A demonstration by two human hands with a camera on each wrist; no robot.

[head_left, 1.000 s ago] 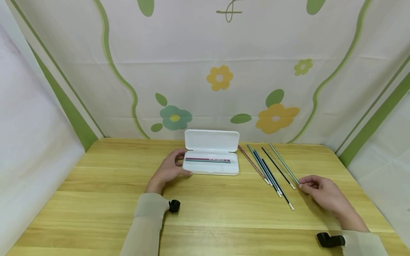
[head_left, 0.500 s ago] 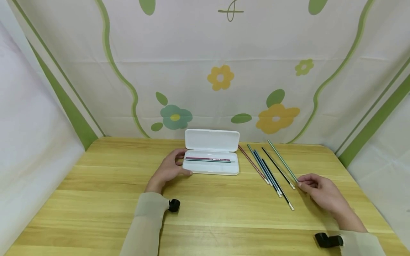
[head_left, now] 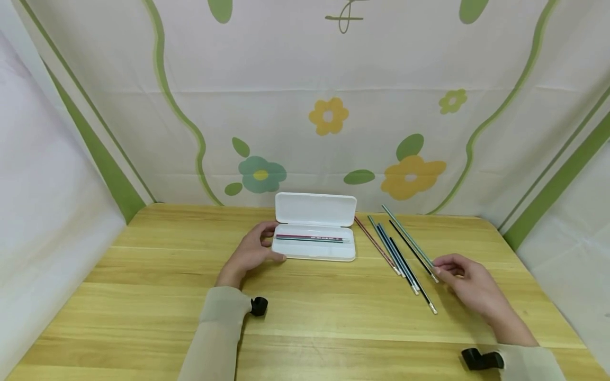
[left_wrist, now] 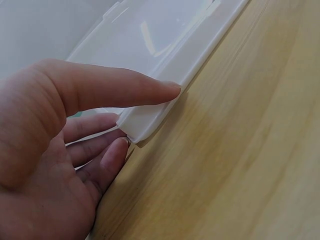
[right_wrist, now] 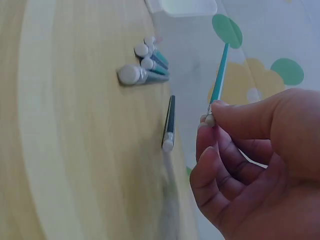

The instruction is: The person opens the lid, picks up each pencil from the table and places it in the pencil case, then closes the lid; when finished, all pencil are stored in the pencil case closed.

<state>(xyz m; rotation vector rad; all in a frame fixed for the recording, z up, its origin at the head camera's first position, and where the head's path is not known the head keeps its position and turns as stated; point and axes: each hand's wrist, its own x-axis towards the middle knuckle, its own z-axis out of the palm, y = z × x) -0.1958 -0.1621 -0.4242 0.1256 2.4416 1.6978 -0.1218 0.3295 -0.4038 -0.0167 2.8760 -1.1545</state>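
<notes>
A white pencil case lies with its lid raised at the back of the table; a red and a dark green pencil rest inside. My left hand holds its left end, thumb along the front rim and fingertips at the end wall in the left wrist view. Between thumb and fingertips, my right hand pinches a green pencil by its white eraser end. The pencil is raised and slants away to the left. Below it lies a black pencil.
Several loose dark pencils lie side by side right of the case, erasers toward me. A red pencil is beside the case's right end. A flowered curtain hangs behind the wooden table.
My right hand has moved left with the green pencil, which is lifted and now passes over the black one. The left hand and the case have stayed in place.
</notes>
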